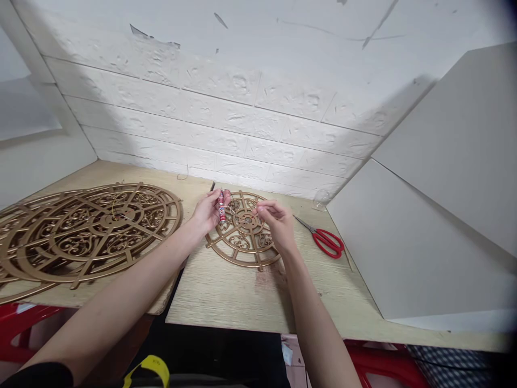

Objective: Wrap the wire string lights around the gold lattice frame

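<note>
My left hand (pixel 210 210) is closed around a slim red-and-white printed tube (pixel 222 207), held upright above the left side of a round gold openwork disc (pixel 242 258). Thin wires or threads (pixel 238 216) run over the disc's centre between my hands. On the disc's right side, my right hand (pixel 277 215) has thumb and fingers pinched together. What sits in that pinch is too small to make out. The disc lies flat on the pale wooden board (pixel 226 299).
Red-handled scissors (pixel 328 242) lie right of the disc, blades pointing toward it. A stack of larger gold openwork discs (pixel 92 237) covers the left board. White brick-pattern wall (pixel 226 118) stands behind, with a white panel (pixel 436 231) at right. Red stools (pixel 383 366) show below.
</note>
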Tool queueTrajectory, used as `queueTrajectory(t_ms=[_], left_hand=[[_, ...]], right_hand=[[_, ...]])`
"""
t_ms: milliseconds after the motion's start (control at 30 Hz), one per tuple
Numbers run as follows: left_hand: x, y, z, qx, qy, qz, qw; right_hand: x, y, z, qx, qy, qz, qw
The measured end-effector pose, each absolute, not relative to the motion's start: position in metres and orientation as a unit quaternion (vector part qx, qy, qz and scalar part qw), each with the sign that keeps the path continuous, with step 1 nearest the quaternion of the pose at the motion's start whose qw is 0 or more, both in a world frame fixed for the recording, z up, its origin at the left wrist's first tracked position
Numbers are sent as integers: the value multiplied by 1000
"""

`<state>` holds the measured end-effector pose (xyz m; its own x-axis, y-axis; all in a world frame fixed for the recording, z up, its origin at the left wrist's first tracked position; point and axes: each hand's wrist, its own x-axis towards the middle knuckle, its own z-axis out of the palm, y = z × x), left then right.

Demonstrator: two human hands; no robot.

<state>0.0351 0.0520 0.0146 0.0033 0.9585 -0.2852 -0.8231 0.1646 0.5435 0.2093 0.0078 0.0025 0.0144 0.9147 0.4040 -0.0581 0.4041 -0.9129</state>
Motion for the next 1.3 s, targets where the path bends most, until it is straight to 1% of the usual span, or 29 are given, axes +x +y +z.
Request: queueTrajectory(t_ms=[67, 167, 300, 467, 633, 700, 1000, 1300], left_hand=[[35, 51, 15, 106, 300, 635, 703], [36, 50, 16, 97, 300, 631, 709], [37, 48, 16, 98, 304, 631, 707], [38, 49, 15, 99, 306, 625, 712], [37, 51, 14, 108, 299, 626, 712], [37, 51, 14, 108, 300, 629, 709], [36, 52, 15, 115, 302, 633, 704], [35, 51, 16, 101, 310, 635, 700]], right_hand=[[214, 8, 8, -343, -523, 432, 650], [222, 9, 14, -302, -458, 450, 705], [228, 12, 17, -262, -403, 464, 744], [228, 8, 20, -227, -368, 507, 746], [220, 0, 25, -156, -342, 587, 717], [222, -1, 25, -148, -332, 601, 712], [259, 4, 22, -71, -257, 581, 769], [246, 4, 22, -134, -343, 548, 751]])
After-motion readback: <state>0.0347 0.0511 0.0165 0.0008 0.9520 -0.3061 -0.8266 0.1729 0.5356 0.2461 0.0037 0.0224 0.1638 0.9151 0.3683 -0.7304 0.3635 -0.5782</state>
